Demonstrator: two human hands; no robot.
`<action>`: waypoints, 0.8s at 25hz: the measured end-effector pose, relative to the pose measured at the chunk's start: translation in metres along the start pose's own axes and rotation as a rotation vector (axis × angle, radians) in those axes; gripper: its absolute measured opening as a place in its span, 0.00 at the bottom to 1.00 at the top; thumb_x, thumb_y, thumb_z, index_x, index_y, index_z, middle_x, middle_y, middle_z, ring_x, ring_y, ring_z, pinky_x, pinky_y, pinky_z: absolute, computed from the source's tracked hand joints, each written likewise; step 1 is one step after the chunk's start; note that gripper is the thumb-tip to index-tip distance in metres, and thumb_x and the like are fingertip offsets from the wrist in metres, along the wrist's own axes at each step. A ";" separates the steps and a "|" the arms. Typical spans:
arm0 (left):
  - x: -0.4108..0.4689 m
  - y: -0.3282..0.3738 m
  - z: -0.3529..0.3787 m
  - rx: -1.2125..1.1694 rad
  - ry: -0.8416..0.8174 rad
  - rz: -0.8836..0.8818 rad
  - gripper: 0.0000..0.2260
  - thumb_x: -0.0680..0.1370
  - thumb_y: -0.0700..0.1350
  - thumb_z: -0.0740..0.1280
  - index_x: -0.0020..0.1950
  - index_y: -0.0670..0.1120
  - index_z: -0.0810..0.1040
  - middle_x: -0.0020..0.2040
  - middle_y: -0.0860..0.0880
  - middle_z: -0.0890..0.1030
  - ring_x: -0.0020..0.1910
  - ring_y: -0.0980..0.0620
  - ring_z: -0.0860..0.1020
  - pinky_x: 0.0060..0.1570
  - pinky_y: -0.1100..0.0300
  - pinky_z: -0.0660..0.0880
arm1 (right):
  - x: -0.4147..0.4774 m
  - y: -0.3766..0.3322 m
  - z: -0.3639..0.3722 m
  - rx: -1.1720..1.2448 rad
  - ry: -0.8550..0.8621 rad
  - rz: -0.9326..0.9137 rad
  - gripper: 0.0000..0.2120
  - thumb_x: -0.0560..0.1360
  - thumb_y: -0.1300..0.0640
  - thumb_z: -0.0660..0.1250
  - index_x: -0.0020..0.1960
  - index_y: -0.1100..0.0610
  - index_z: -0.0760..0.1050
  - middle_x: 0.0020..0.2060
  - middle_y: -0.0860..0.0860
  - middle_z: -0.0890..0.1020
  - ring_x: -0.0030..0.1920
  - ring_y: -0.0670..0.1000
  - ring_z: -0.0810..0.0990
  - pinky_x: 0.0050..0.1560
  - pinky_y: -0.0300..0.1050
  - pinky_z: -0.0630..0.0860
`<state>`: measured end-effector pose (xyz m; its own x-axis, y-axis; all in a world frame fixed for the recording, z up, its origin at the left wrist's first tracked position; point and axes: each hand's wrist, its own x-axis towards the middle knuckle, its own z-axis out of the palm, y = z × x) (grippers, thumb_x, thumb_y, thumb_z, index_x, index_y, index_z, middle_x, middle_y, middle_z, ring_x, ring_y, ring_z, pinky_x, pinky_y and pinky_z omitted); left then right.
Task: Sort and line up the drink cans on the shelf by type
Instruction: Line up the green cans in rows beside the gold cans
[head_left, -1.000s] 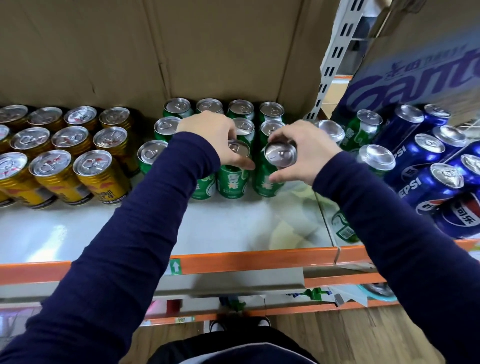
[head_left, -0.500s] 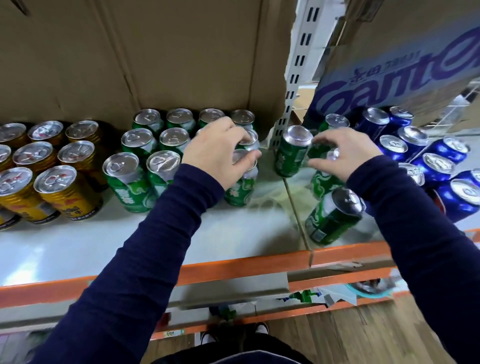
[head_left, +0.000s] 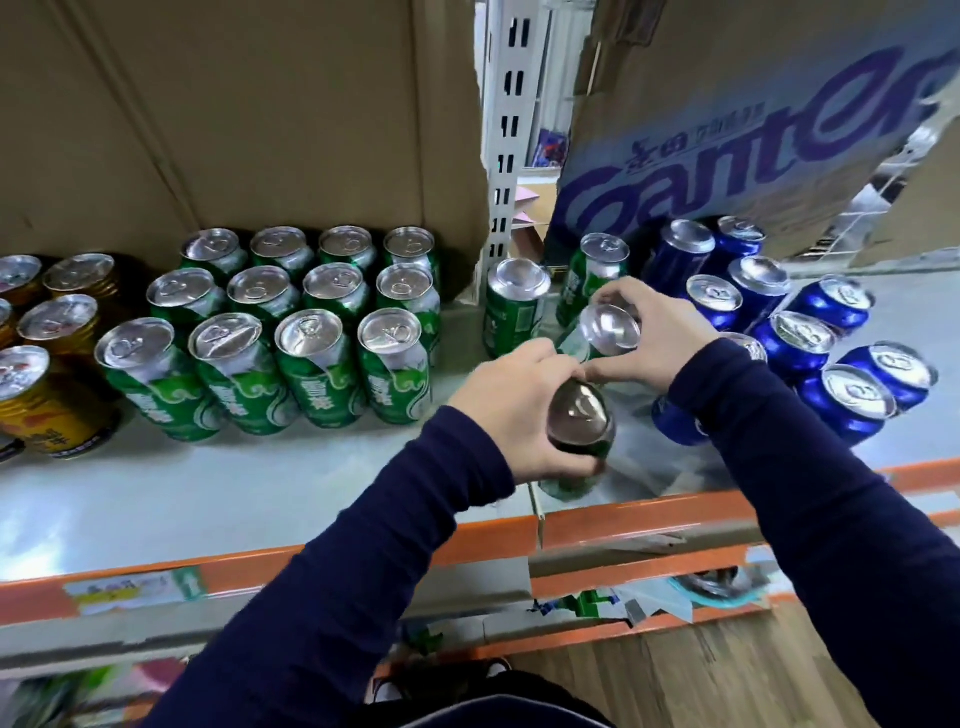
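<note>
A: Starting far left of the post (head_left: 506, 156): gold cans (head_left: 49, 405), then the green block (head_left: 311, 358), three rows of four, upright on the shelf (head_left: 234, 499). Looks sorted there?

B: Judging so. Room only in front of that block, or on its side nearest the post.

A: Just right of the post, a stray green can (head_left: 514, 312), upright, with a rear green can (head_left: 597, 267) behind. And the grips?

B: Left grip (head_left: 511, 415) wrapped round a near green can (head_left: 576, 421), right of the post, close to the shelf's front edge. Lifted or resting, cannot tell. Right grip (head_left: 662, 338) pinching a tilted green can (head_left: 610, 325), slightly farther right of the post and deeper in. No tab visible on either upturned end; possibly inverted.

A: So, how to do this well?

B: Carry both leftward past the post, one after the other if crowded. Check each end and turn tab side up before setting down. Land flat, never on a rim, snug against the block's front row, label outward. Keep sleeves high over the standing tops: tall, narrow, easily toppled in a chain.

A: Farther right of the post?

B: Blue cans (head_left: 779, 322), loosely grouped, not in straight rows. Leave for later, and mind the right elbow beside them.
</note>
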<state>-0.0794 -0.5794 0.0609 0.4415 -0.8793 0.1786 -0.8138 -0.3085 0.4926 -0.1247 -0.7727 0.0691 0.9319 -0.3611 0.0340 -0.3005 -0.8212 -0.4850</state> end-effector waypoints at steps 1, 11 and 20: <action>-0.007 -0.005 -0.006 0.021 0.035 -0.023 0.28 0.60 0.61 0.74 0.54 0.48 0.76 0.45 0.50 0.74 0.44 0.51 0.74 0.48 0.54 0.74 | 0.000 -0.004 0.000 0.093 -0.007 -0.001 0.31 0.60 0.51 0.78 0.58 0.52 0.68 0.49 0.50 0.78 0.46 0.51 0.76 0.46 0.42 0.71; -0.103 -0.066 -0.081 0.206 0.124 -0.410 0.34 0.52 0.72 0.64 0.48 0.51 0.78 0.43 0.55 0.78 0.43 0.54 0.76 0.45 0.60 0.72 | -0.014 -0.054 0.069 -0.241 -0.515 -0.273 0.39 0.62 0.47 0.75 0.66 0.54 0.60 0.53 0.55 0.77 0.49 0.55 0.77 0.49 0.45 0.75; -0.156 -0.099 -0.135 0.261 0.245 -0.568 0.40 0.54 0.73 0.70 0.55 0.47 0.81 0.43 0.50 0.78 0.42 0.52 0.73 0.39 0.62 0.68 | -0.018 -0.135 0.077 0.098 -0.274 -0.455 0.33 0.59 0.44 0.77 0.59 0.53 0.68 0.50 0.51 0.80 0.48 0.53 0.78 0.51 0.48 0.74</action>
<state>-0.0171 -0.3627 0.0989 0.8761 -0.4564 0.1555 -0.4809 -0.8039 0.3501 -0.0856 -0.6215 0.0667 0.9863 0.1610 0.0366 0.1541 -0.8179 -0.5543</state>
